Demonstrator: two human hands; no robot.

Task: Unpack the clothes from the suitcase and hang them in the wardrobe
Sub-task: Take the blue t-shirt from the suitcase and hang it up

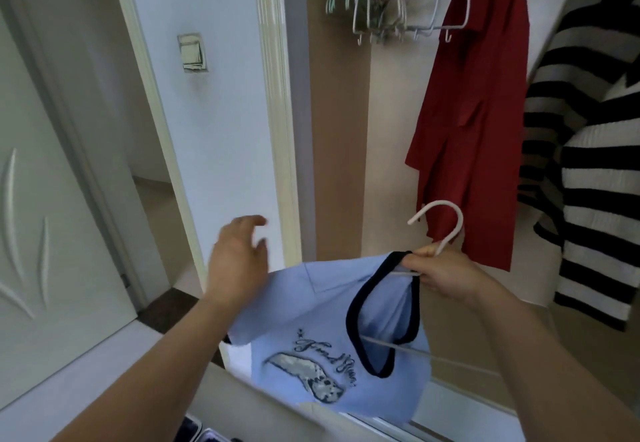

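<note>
Nearest, low in front of the wardrobe (391,147), a light blue T-shirt (311,306) with a dark collar hangs on a white hanger (446,219). The wire runs inside the neck opening and the hook stands up out of the collar, so the shirt looks threaded and ready to go up. The right hand (440,275) clamps the hanger's neck together with the collar edge, which keeps the fabric from sliding off and leaves the hook free to catch the rail. To the left the left hand (239,261) is well apart from it, fingers spread and loose, holding nothing. It hovers at the shirt's shoulder, probably to smooth it over the hanger's arm, though motion blur hides whether it touches the cloth. Farther in, a red garment (474,112) and a black-and-white striped sweater (588,181) hang on the right, so part of the unpacking seems done. At the far top a bunch of empty hangers (377,1) crowds together on the left. The free stretch between them and the red garment looks like the natural place for this shirt.
</note>
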